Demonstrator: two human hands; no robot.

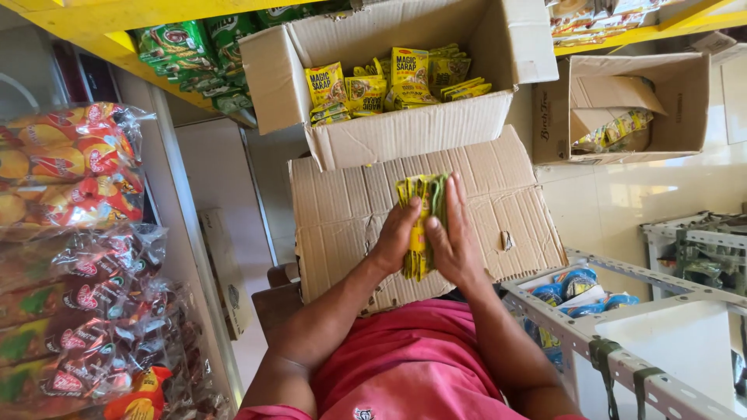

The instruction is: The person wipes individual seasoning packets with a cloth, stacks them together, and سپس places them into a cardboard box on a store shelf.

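Fingers point(405, 222) of the left hand point(395, 241) are curled against the left side of a stack of yellow sachets point(420, 225), while the right hand point(454, 237) is laid flat against its right side with fingers extended; the stack is pressed between both palms above a flattened cardboard box point(350, 218). At far left, wrapped snack packets point(70, 249) are crowded along the frame edge. Beyond the stack, one open carton point(405, 132) is seen partly filled with more yellow sachets, its front wall just past the fingertips. Further right, a second open carton point(622, 109) is seen, and a metal rack point(615, 358) is set close to the right forearm. Bare cardboard is left on both sides of the hands.
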